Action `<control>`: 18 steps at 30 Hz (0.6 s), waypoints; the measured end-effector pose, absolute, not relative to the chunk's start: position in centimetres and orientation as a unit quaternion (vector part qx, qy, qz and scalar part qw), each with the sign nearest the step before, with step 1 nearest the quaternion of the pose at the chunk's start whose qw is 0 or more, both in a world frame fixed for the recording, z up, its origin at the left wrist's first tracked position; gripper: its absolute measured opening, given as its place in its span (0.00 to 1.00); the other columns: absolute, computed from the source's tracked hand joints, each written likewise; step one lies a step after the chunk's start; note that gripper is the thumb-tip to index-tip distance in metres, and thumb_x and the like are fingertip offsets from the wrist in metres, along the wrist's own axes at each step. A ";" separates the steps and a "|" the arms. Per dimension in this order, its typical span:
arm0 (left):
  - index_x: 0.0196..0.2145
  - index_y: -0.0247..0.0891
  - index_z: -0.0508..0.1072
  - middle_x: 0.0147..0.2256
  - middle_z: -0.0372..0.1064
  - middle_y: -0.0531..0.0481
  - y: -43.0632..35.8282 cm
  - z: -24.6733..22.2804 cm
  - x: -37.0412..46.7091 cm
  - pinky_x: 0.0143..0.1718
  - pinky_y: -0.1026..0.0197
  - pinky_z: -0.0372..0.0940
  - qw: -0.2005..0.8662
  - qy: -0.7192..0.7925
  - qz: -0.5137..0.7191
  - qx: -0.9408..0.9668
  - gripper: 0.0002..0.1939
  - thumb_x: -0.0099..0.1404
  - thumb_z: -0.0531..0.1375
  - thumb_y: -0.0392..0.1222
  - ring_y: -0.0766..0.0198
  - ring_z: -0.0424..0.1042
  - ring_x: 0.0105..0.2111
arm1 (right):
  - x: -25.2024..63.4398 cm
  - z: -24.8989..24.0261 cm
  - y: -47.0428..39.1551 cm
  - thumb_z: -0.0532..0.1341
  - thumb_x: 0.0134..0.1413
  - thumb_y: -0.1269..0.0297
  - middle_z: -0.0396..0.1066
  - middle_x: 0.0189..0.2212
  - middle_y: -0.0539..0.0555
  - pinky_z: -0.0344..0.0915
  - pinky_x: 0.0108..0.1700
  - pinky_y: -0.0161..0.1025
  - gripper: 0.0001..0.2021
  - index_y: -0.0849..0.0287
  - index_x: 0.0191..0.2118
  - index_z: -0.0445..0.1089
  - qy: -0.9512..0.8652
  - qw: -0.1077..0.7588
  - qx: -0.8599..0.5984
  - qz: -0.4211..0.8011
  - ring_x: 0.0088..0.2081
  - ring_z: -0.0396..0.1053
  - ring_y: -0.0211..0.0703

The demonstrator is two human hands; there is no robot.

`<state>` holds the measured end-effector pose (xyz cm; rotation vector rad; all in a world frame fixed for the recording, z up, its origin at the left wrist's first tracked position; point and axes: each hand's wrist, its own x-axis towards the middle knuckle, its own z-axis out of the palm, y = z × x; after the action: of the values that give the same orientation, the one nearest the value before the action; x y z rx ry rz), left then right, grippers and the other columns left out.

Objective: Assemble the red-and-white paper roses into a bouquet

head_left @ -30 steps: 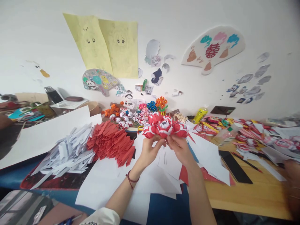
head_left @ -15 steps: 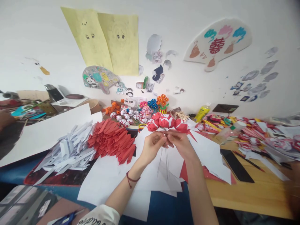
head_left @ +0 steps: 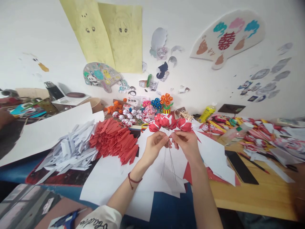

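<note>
A bunch of red and white paper flowers (head_left: 167, 121) stands over my fingertips, its thin wire stems (head_left: 172, 163) hanging below and fanning apart. My left hand (head_left: 155, 145) is closed, thumb against fingers, around the stems just under the blooms. Close beside it, my right hand (head_left: 186, 143) pinches at the same stems, below the right-hand bloom. Exactly which wires each hand grips is partly hidden by the fingers. White paper sheets (head_left: 114, 178) lie under both hands.
Left of my hands are heaps of folded red paper strips (head_left: 114, 140) and white paper strips (head_left: 71, 149). Finished paper flowers (head_left: 128, 116) stand along the wall. A dark phone (head_left: 241, 167) and a yellow bottle (head_left: 207, 113) sit at right. Another person's hand (head_left: 6, 119) shows at far left.
My right hand has shifted slightly right, opening a small gap between the hands. The stems' lower ends have swung a little to the right. The camera view has tilted slightly down.
</note>
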<state>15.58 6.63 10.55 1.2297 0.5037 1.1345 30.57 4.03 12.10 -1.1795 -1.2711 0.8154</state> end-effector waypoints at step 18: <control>0.35 0.36 0.65 0.26 0.73 0.49 5.7 10.4 15.5 0.29 0.64 0.65 0.568 0.250 0.484 0.617 0.10 0.70 0.56 0.46 0.66 0.73 0.25 | 30.1 13.5 2.5 0.65 0.54 0.56 0.69 0.20 0.49 0.62 0.20 0.34 0.12 0.60 0.30 0.75 -0.534 0.616 -0.548 0.189 0.17 0.63 0.34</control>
<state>15.52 5.70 10.43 1.4502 0.5864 1.1375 30.05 2.53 13.52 -1.2615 -1.2289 0.4361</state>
